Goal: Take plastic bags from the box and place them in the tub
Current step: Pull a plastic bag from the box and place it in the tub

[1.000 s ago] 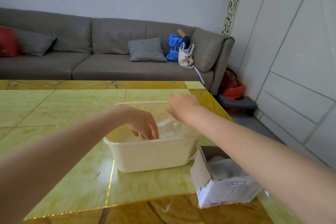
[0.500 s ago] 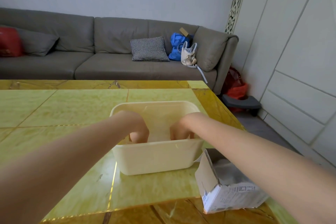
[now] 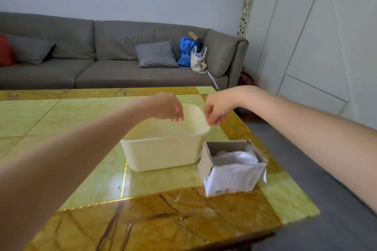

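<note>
Hovering our left hand (image 3: 167, 108) and right hand (image 3: 214, 109), fingers loosely curled and empty, above tub (image 3: 163, 155); bags (image 3: 236, 157) are remaining in box (image 3: 232, 177) at center right.

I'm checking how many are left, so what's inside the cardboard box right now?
The cardboard box stands open on the table and crumpled white plastic bags show at its top. Its walls hide whatever lies under them, so no count is possible.

A home living room: a long grey fabric sofa (image 3: 114, 61) spans ten to twelve o'clock, bearing a black-and-white houndstooth cushion (image 3: 156, 54); white panelled cupboards (image 3: 318, 47) stand at two o'clock.
</note>
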The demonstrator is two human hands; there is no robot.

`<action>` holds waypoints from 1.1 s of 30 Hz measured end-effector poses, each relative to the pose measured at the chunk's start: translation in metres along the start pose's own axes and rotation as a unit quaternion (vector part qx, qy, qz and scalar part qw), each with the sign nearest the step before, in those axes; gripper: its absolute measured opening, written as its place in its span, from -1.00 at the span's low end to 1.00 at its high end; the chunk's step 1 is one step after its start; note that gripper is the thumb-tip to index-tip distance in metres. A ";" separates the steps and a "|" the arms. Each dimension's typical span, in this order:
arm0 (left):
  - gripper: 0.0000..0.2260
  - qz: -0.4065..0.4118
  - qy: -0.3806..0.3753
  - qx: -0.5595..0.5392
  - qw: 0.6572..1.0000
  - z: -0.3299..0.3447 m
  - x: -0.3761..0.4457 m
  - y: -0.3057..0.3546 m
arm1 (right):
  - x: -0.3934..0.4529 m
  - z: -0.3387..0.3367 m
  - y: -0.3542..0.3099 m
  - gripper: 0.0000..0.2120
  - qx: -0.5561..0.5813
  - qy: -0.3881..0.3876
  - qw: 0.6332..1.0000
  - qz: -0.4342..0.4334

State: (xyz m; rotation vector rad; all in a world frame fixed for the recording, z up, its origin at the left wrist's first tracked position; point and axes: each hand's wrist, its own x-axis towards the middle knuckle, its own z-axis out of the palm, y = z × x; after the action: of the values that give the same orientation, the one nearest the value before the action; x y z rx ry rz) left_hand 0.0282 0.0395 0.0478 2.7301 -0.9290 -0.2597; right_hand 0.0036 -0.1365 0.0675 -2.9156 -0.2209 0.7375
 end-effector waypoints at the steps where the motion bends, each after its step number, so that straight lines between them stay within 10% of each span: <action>1: -0.77 0.024 0.002 -0.015 1.000 0.006 -0.002 0.014 | -0.013 0.005 0.007 -0.91 0.006 -0.012 1.000 0.010; 16: -0.80 0.044 -0.095 0.047 0.993 0.079 -0.001 0.081 | -0.038 0.103 0.039 -0.95 -0.210 0.147 0.966 0.033; 33: -0.50 0.020 0.018 -0.050 0.998 0.084 -0.007 0.087 | -0.046 0.057 0.040 -0.69 -0.013 0.148 0.987 0.057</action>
State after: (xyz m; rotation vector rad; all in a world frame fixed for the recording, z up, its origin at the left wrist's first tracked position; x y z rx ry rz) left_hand -0.0474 -0.0373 -0.0068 2.6142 -0.9335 -0.2418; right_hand -0.0590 -0.1784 0.0325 -3.0322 -0.0340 0.3081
